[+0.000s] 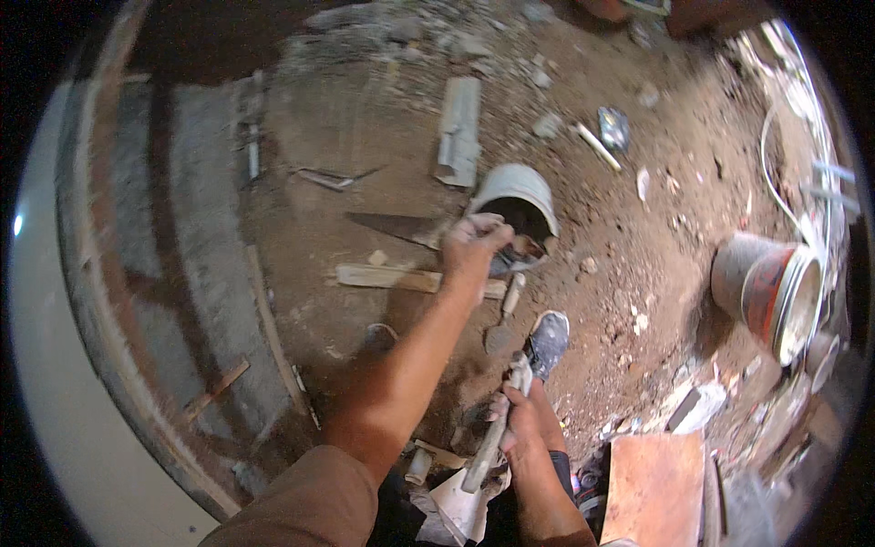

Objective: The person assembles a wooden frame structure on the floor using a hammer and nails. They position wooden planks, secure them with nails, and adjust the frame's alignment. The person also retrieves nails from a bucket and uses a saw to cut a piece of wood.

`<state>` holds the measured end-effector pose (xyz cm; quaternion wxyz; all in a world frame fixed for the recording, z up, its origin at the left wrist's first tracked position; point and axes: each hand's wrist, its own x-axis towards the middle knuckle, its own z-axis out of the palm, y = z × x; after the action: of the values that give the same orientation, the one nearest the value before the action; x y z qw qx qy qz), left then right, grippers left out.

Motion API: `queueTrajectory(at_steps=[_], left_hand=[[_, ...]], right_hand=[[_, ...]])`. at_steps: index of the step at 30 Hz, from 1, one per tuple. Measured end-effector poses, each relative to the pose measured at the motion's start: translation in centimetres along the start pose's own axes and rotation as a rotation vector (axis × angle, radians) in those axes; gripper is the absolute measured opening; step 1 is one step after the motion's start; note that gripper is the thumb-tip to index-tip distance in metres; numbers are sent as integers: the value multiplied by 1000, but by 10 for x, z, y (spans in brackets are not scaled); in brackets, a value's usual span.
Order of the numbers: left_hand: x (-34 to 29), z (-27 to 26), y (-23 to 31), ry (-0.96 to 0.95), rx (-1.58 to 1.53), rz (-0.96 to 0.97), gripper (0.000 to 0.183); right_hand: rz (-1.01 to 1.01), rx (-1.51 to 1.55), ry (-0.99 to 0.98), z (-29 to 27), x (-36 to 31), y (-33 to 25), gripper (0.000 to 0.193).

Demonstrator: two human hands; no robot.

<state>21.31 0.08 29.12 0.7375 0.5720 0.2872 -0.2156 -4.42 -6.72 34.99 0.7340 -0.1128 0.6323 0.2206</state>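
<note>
The left hand (474, 244) is stretched out over the dirt floor (383, 118), its fingers curled at the lip of a grey bucket (515, 196) that lies tipped on its side with its dark mouth facing the person; whether the fingers are closed on something small or just gripping the rim cannot be told, since the hand is blurred. The right hand (521, 428) sits much closer to the body, wrapped shut around the pale handle of a tool (497, 424) that runs from lower left up toward a shoe (547, 339); the head of the tool is hard to make out. Just beside the left forearm a trowel (504, 321) lies on the floor, blade toward the person. A short wooden plank (392, 277) lies crosswise under the outstretched arm, and a hand saw (396, 226) rests just beyond it, its blade pointing away to the left. Further off, a piece of grey channel (458, 132) lies on the dirt above the bucket. To the right, well apart from both hands, a second bucket with a red band (766, 287) lies on its side among rubble, and a flat orange slab (652, 488) sits near the lower edge
</note>
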Motion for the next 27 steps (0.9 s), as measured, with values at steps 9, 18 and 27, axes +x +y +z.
queueTrajectory(at_steps=[9,18,27], left_hand=[[-237,-107,183,-25,272,342,12],[-507,-313,319,649,344,73,19],[-535,-584,309,1041,-358,297,18]], right_hand=[[225,-122,23,9,-108,-29,20],[-31,-782,-377,148,-258,-47,23],[-622,-1543,-259,347,-398,233,48]])
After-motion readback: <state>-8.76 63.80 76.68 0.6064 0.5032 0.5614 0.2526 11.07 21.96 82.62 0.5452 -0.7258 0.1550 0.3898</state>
